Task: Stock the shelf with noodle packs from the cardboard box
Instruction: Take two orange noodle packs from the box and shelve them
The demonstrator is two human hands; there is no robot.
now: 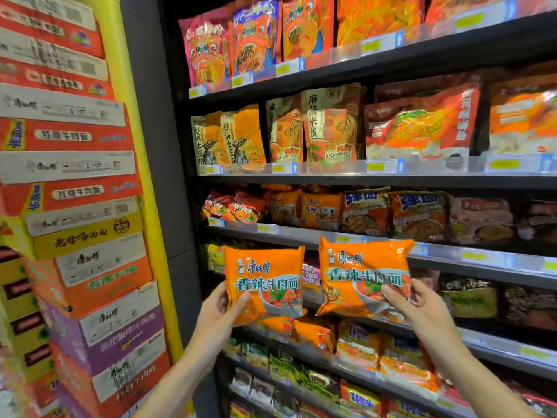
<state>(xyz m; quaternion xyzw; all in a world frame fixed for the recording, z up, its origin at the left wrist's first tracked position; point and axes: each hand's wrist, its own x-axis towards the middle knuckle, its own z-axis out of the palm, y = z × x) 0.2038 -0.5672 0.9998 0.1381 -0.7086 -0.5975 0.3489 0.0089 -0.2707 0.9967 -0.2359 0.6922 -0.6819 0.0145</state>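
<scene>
I hold two orange noodle packs up in front of the shelving. My left hand (221, 312) grips the lower left corner of the left orange pack (265, 279), thumb across its front. My right hand (417, 306) pinches the lower right part of the right orange pack (361, 273), which sits slightly higher and tilted. Both packs hang in the air just below a shelf (301, 232) that carries matching orange packs (304, 209) standing in a row. No open cardboard box shows in view.
Stacked noodle cartons (75, 182) fill the left side beside a yellow pillar (141, 116). Dark shelves above and below hold several other noodle packs, with price tags along clear front rails (379, 167). Loose orange packs (313, 330) lie on the shelf under my hands.
</scene>
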